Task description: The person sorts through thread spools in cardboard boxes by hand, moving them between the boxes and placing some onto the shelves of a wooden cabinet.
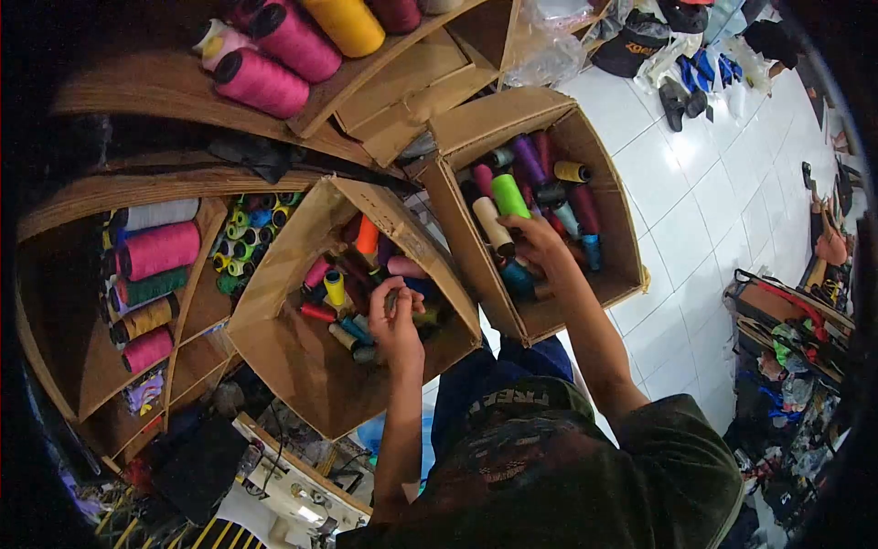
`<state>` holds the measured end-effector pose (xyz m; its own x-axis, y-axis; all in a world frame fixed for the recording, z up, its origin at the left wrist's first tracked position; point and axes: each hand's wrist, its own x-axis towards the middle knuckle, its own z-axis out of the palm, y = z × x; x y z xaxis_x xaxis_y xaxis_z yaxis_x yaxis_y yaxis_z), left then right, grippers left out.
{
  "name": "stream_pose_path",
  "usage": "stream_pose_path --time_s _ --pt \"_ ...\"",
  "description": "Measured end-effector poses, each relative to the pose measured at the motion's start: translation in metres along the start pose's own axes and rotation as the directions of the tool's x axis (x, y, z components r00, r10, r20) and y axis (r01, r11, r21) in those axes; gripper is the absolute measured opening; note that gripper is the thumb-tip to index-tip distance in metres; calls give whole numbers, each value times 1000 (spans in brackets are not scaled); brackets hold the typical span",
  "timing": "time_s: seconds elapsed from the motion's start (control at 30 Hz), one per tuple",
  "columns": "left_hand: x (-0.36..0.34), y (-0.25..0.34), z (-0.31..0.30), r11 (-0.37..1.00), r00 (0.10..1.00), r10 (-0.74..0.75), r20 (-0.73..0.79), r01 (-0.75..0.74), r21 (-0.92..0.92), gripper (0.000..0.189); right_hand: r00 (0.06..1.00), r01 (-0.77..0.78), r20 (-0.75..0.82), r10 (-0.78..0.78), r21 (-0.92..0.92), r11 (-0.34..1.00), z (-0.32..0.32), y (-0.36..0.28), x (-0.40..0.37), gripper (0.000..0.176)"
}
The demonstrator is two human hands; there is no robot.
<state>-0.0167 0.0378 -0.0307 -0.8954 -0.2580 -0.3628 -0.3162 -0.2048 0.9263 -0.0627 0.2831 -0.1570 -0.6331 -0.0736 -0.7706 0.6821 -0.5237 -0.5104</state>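
Two open cardboard boxes hold thread spools of many colours. Over the left box is my left hand, its fingers curled together around something small and dark that I cannot make out. Below it lie a yellow spool, an orange spool and a red spool. Inside the right box, my right hand reaches among the spools, its fingers at the lower end of a bright green spool. A cream spool lies just left of that hand.
Wooden shelves with more spools stand at the left and top. A sewing machine is at the lower left. White floor tiles extend right, towards a pile of items. Slippers and a black cap lie at the upper right.
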Motion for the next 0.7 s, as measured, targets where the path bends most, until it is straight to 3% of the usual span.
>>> stream_pose_path --time_s 0.03,0.07,0.13,0.2,0.23,0.27,0.3,0.33,0.4,0.43,0.53,0.57,0.67,0.7 --pt "1 -5 -3 999 999 20 36 -21 30 7 997 -21 76 11 131 991 3 -4 -19 47" --pt "1 -7 -5 997 997 36 74 -41 62 5 994 37 96 -51 139 990 13 -9 -37 48" --pt "-7 -3 -3 958 956 203 212 -238 158 6 975 158 128 -180 163 974 50 -24 -73 51" --pt "-22 7 2 866 886 345 311 -428 259 10 896 316 299 -328 89 945 96 -39 -107 56" --pt "-33 14 4 797 848 407 341 -511 321 11 858 458 348 -377 -191 868 110 -36 -108 60" --pt "-41 22 5 715 802 466 374 -590 375 12 818 565 410 -404 -443 695 123 -34 -108 65" --pt "-46 29 3 643 763 493 418 -643 416 12 840 533 407 -358 -498 684 139 -32 -113 69" --pt "-49 30 1 656 769 497 402 -636 407 11 862 498 403 -309 -549 671 153 -29 -117 72" --pt "-54 29 0 681 784 503 363 -618 392 11 808 586 501 -311 -621 521 160 -15 -106 79" --pt "-54 28 -1 679 789 502 353 -613 405 10 723 691 571 -389 -603 398 160 -8 -102 72" --pt "-48 21 -7 637 810 476 343 -586 501 8 794 582 582 -173 -649 490 156 -2 -103 60" --pt "-45 20 -5 654 819 462 341 -574 492 8 810 526 562 -165 -575 627 148 6 -98 44" --pt "-34 8 -3 722 819 473 325 -572 388 8 890 294 416 -184 -216 931 113 -17 -88 37" --pt "-32 9 -1 717 814 470 342 -578 391 9 901 425 242 -359 -335 841 92 -16 -65 37"
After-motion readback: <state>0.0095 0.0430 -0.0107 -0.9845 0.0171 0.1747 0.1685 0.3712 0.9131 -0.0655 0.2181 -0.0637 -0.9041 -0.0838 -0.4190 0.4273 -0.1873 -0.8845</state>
